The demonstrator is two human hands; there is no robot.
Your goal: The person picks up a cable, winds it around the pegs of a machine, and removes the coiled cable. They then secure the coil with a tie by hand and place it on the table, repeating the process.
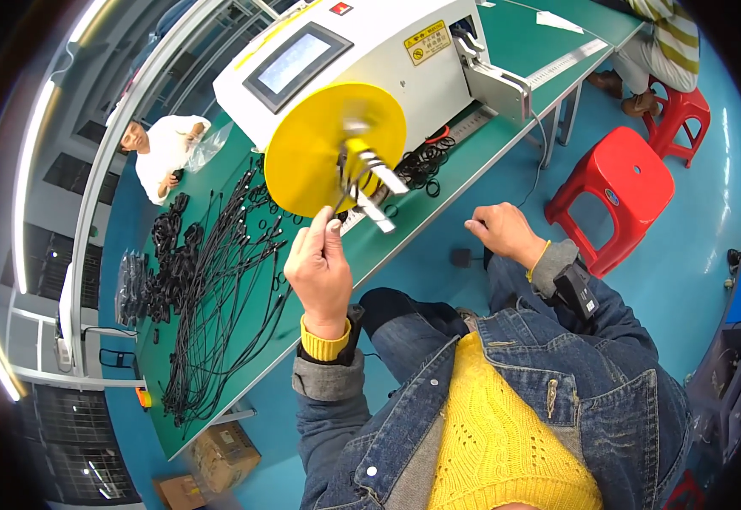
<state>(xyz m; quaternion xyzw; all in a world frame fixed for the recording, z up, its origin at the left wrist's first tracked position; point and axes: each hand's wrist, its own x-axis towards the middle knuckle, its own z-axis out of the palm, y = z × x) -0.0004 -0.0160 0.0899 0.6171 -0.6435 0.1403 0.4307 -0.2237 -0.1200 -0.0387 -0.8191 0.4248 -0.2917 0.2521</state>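
While the left hand [319,265] is raised in front of the yellow disc [323,161] of the white machine [387,68], its fingers pinch closed on a thin black cable [337,201] that runs up to the metal prongs [370,183] at the disc's middle. The right hand [499,234] rests loosely curled and empty near the edge of the green tabletop [464,161]. A few finished black coils [425,163] lie just beside the machine, while a large spread of straight black cables [217,272] lies on the tabletop to the left, so by my judgement most of the winding is still left.
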